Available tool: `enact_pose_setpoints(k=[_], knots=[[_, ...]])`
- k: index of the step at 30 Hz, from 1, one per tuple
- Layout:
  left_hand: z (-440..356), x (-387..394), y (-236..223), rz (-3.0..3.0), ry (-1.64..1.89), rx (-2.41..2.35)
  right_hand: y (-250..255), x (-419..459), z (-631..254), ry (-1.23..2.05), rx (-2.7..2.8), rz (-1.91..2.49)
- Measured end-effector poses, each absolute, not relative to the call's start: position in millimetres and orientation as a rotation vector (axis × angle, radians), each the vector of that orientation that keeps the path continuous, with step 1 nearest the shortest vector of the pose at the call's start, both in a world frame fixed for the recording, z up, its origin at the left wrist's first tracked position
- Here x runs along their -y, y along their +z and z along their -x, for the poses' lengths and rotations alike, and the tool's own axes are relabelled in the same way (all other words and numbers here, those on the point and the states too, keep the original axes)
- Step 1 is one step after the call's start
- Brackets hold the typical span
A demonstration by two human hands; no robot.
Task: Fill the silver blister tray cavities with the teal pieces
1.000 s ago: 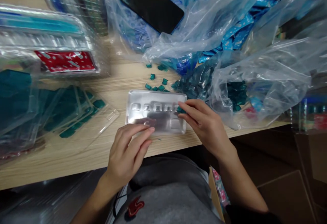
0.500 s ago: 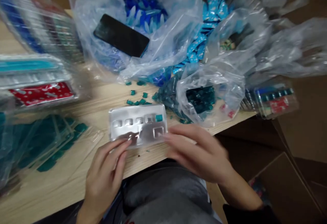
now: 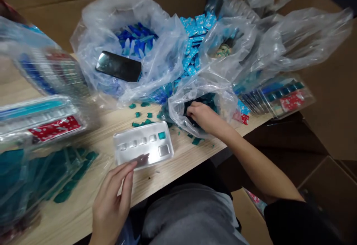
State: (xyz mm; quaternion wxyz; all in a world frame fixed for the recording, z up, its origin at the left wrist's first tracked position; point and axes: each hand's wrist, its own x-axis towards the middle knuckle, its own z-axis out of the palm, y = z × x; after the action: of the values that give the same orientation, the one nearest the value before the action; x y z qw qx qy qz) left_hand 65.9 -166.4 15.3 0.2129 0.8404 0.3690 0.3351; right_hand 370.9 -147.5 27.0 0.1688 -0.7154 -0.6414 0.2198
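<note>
A clear plastic blister tray (image 3: pixel 152 156) lies on the table before me. It has a row of small square pockets, and a teal square piece (image 3: pixel 162 135) sits in the rightmost one. My left hand (image 3: pixel 114 191) pinches the tray's near left edge between thumb and fingers. My right hand (image 3: pixel 203 115) reaches into the mouth of an open plastic bag (image 3: pixel 178 108) of dark teal pieces. Its fingers are curled, and whatever they hold is hidden. Loose teal pieces (image 3: pixel 150 115) are scattered between tray and bag.
A phone (image 3: pixel 119 66) rests on a large bag (image 3: pixel 164 53) of blue pieces. Blue printed packets (image 3: pixel 192 47) are heaped behind. Filled trays stand at the right (image 3: pixel 290 95) and left (image 3: pixel 55 120). A stack of teal-filled plastic (image 3: pixel 36 178) lies at the near left.
My right hand has left the tray's right side and moved up and right into the bag of teal pieces. My left hand stays at the tray. The camera view has shifted.
</note>
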Motion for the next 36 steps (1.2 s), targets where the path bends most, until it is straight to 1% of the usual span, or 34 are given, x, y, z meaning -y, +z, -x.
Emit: enact_pose_setpoints(k=[2,4,7,9,14,18,28,31,34,36], knots=[[-63.8,165.0,15.1,-2.343,0.905,-1.021,37.5,163.3,-372.9,0.562,1.741,1.976],[-64.1,163.0,16.4,-2.341,0.878,-1.010,46.5,179.8,-372.8,0.544,1.527,1.835],[-74.3,160.8,22.9,-2.317,0.873,-0.959,54.4,197.8,-365.0,0.740,1.010,1.467],[-87.8,161.2,29.9,-2.280,0.888,-0.894,58.9,203.0,-353.9,0.911,0.768,1.270],[-123.2,164.4,47.0,-2.097,1.035,-0.812,77.1,202.6,-312.1,1.208,0.610,1.037],[-130.4,159.7,52.0,-2.003,1.095,-0.837,81.3,197.9,-286.1,1.397,0.610,0.969],[-105.3,144.1,40.3,-1.663,0.873,-0.723,48.8,190.7,-269.1,1.524,0.708,1.037],[-103.6,146.0,35.1,-1.627,0.885,-0.734,45.5,190.2,-264.5,1.542,0.702,1.062],[-100.6,148.3,28.5,-1.640,0.943,-0.816,40.2,189.9,-260.2,1.638,0.634,1.089],[-95.5,149.6,23.5,-1.685,0.903,-0.883,34.8,190.9,-259.0,1.703,0.591,1.121]])
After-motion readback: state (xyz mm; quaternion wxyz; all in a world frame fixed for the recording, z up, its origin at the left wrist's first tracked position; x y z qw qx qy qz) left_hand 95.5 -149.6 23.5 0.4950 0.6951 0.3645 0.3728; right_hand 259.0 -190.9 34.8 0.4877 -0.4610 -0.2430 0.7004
